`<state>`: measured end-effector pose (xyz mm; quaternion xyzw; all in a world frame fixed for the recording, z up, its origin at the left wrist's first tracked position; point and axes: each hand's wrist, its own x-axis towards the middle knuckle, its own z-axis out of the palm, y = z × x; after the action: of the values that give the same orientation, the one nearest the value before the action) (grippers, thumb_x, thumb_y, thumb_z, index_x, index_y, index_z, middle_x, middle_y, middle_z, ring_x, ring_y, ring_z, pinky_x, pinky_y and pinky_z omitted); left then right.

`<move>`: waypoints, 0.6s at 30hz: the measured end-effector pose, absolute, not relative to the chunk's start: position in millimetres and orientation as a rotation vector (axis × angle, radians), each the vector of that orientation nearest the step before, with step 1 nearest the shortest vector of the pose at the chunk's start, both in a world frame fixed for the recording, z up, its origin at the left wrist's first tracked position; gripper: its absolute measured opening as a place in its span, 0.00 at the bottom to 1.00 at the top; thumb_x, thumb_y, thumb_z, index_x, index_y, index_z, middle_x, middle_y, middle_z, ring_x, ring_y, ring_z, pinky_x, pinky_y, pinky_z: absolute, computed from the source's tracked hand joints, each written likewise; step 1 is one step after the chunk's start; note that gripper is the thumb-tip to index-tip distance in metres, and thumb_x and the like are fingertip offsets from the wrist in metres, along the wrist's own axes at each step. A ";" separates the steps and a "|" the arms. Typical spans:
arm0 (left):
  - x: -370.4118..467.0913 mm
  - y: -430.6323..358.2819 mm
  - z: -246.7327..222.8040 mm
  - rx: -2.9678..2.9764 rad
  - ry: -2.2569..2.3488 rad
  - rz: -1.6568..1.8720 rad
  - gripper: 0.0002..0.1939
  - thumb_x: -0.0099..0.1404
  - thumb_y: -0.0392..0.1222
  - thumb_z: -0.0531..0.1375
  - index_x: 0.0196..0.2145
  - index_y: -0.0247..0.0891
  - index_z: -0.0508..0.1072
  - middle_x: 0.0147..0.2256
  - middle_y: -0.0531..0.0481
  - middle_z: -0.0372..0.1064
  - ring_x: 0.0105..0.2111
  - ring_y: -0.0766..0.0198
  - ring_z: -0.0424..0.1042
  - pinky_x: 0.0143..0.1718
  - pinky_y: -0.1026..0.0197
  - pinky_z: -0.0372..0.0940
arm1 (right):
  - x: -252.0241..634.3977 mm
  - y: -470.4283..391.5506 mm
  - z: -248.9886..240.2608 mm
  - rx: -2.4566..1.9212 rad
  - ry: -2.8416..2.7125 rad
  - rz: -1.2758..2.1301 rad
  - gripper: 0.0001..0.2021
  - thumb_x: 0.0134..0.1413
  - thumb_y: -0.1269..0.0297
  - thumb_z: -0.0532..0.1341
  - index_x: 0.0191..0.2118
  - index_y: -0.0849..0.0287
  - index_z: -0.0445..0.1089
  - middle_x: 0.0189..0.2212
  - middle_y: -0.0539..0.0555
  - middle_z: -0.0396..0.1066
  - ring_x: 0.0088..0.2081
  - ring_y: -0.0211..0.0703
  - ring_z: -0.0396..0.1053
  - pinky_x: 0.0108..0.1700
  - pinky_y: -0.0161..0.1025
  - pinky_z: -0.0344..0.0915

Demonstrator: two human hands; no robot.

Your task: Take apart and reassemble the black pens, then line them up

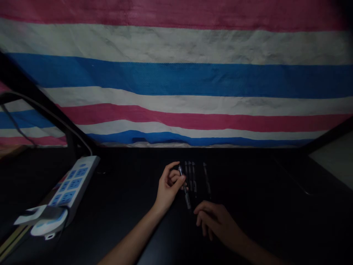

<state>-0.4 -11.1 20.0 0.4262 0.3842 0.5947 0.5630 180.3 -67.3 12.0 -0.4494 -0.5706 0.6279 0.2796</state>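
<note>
Between the thumb and fingers of my left hand (168,186) is a slim pen (188,201), dark with a clear, shiny upper part. It slants, with its lower end towards my right hand (216,219). That hand hovers low and to the right, fingers loosely bent and slightly apart, with nothing visible in them. Just right of the held pen, several similar pens lie side by side, among them a dark pen (194,177). A separate pen (206,179) lies a little further right. Dim light hides the pens' finer details.
A white power strip (79,186) with blue socket faces and a plugged-in adapter (52,213) lies on the left. Behind the black tabletop (127,173) hangs a red, white and blue striped sheet (176,79). A dark flat object (292,175) is at the right.
</note>
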 end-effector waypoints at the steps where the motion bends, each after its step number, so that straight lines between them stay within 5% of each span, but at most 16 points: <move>1: -0.5 -11.2 20.2 0.999 0.900 1.409 0.22 0.58 0.40 0.65 0.49 0.43 0.64 0.27 0.58 0.62 0.24 0.69 0.68 0.25 0.65 0.70 | 180.3 -67.3 11.9 -1.210 -1.529 1.683 0.10 0.57 0.60 0.55 0.36 0.61 0.69 0.25 0.50 0.70 0.20 0.32 0.66 0.17 0.26 0.60; 18: -6.2 -1.5 20.6 1.066 1.055 1.437 0.21 0.57 0.41 0.65 0.47 0.39 0.67 0.27 0.56 0.65 0.25 0.68 0.69 0.27 0.66 0.67 | 179.1 -67.6 13.7 -1.226 -1.530 1.684 0.10 0.57 0.60 0.56 0.36 0.60 0.69 0.24 0.48 0.69 0.19 0.31 0.65 0.17 0.26 0.59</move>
<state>-6.2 -1.5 20.6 0.4420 0.4378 0.5962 0.5074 179.1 -67.6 13.7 -0.4561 -0.5693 0.6263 0.2749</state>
